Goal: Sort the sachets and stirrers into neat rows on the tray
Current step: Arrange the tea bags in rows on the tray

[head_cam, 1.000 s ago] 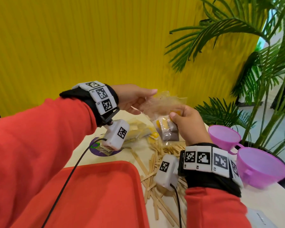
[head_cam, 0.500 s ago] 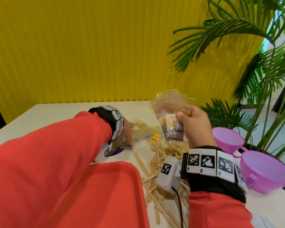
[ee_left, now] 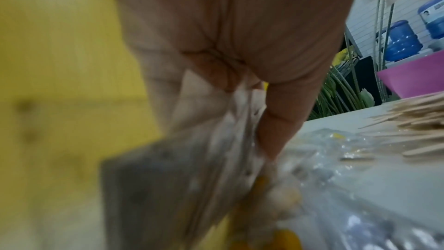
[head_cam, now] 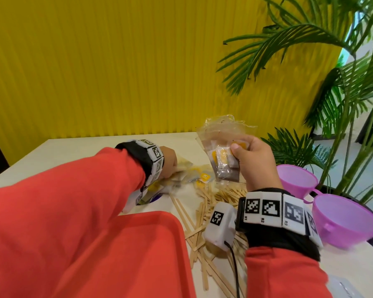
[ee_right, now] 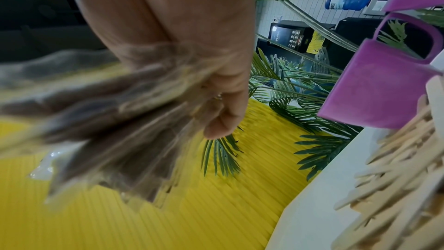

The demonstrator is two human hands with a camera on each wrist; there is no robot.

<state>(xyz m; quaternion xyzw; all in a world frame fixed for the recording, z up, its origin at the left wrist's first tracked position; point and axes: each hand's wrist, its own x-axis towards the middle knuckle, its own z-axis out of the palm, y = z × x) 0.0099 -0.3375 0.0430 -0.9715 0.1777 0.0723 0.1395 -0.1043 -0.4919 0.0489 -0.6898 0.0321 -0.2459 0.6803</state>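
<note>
My right hand (head_cam: 249,157) is raised above the table and grips a fanned stack of clear sachets (head_cam: 222,155) with yellow and brown contents; the stack (ee_right: 115,113) is blurred in the right wrist view. My left hand (head_cam: 169,161) is low on the table among loose sachets (head_cam: 200,177). It pinches one clear sachet (ee_left: 192,168) between thumb and fingers. Wooden stirrers (head_cam: 205,209) lie scattered in a pile between my hands and beside the red tray (head_cam: 138,244). My left sleeve covers much of the tray.
Two purple plastic cups (head_cam: 340,218) stand at the table's right edge, close to my right wrist. A green palm plant (head_cam: 342,100) rises behind them. A yellow ribbed wall (head_cam: 95,72) backs the table. A purple round sticker (head_cam: 153,198) shows under my left wrist.
My left hand left the stack held by my right hand, dropped to the loose sachets on the table and took hold of one. My right hand stayed raised with its stack.
</note>
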